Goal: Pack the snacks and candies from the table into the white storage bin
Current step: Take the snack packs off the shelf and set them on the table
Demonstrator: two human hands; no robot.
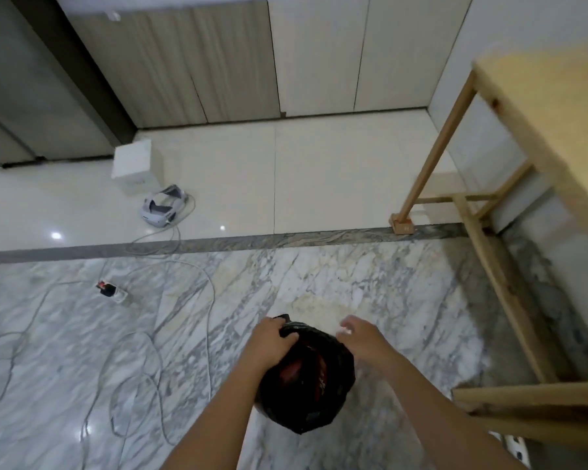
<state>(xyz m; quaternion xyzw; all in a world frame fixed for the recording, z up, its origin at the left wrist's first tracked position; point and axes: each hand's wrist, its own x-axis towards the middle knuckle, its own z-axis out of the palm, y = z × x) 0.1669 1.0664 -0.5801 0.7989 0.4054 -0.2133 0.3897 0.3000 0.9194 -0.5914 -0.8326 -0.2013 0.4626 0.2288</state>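
Observation:
A black plastic bag (pixel 306 381) hangs above the marble floor at the bottom centre, with red packaging showing through its open top. My left hand (pixel 272 337) grips the bag's rim on the left side. My right hand (pixel 358 334) hovers at the bag's right edge with its fingers spread and blurred, holding nothing that I can see. The wooden table (pixel 550 130) stands at the right, and only its bare top edge and legs are in view. No white storage bin shows in this view.
A white box (pixel 133 167) and a white headset (pixel 163 206) lie on the floor at the far left. White cables (pixel 184 266) and a power strip (pixel 112 290) trail across the marble. The table's leg (pixel 431 154) and lower rails (pixel 530 398) stand to the right.

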